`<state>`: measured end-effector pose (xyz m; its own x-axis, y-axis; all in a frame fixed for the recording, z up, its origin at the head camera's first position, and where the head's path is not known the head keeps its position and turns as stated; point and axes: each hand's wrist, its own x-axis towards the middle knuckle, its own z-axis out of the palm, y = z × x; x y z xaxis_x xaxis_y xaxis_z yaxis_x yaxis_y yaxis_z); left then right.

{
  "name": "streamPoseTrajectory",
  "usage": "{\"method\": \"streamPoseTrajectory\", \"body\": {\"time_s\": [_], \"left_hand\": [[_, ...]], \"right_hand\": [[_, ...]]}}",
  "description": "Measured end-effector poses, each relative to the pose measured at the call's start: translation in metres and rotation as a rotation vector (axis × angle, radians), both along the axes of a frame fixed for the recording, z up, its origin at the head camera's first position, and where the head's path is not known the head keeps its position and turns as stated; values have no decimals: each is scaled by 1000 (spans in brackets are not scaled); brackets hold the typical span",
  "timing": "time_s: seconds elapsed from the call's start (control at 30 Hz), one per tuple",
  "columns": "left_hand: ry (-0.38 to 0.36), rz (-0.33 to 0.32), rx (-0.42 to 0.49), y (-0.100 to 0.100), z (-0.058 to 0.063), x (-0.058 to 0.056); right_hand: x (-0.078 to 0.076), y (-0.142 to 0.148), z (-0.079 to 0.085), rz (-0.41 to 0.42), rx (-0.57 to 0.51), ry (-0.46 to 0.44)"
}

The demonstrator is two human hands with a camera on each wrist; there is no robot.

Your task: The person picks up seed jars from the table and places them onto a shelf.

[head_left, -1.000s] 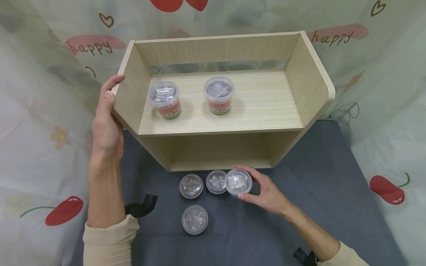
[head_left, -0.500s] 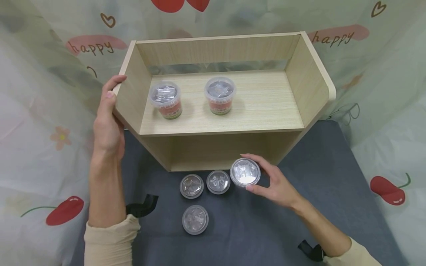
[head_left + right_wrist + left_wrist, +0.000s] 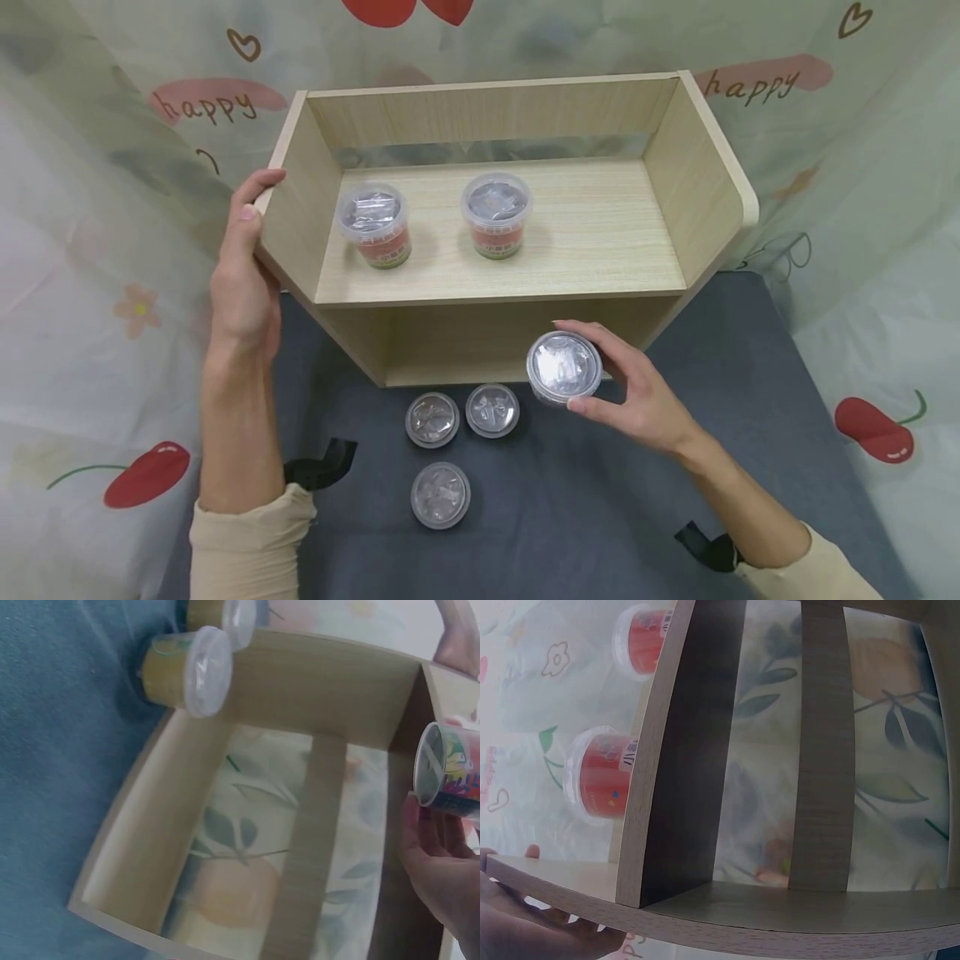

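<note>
My left hand (image 3: pixel 247 275) grips the left side panel of a two-tier wooden shelf (image 3: pixel 495 283), fingertips over its edge. In front of the lower tier, my right hand (image 3: pixel 637 392) holds a lidded plastic cup (image 3: pixel 564 367) between thumb and fingers. A colourful print shows on this cup's side in the right wrist view. Two red lidded cups, one on the left (image 3: pixel 373 225) and one near the middle (image 3: pixel 496 215), stand upright on the upper tier. On the cloth before the shelf stand three more lidded cups: a left one (image 3: pixel 432 420), a right one (image 3: pixel 492 410) and a nearer one (image 3: pixel 440 496).
A dark blue-grey cloth (image 3: pixel 570 533) covers the table. Behind and beside the shelf hangs a printed curtain (image 3: pixel 862 208). Yellow contents show through a cup (image 3: pixel 169 671) on the cloth. The upper tier has bare board right of its cups.
My right hand has raised the cup from beside the others on the cloth, bringing it up and to the right, in front of the lower tier. The left hand stays on the panel.
</note>
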<state>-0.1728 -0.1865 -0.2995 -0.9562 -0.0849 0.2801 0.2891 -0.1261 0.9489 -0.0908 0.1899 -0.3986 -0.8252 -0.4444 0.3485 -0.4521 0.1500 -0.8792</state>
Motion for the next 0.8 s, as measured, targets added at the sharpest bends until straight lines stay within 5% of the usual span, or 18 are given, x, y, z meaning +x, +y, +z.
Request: {"method": "streamPoseTrajectory", "body": {"time_s": [0.8], "left_hand": [[-12, 2, -33, -1, 0, 0]], "right_hand": [[-26, 8, 61, -3, -310, 93]]}}
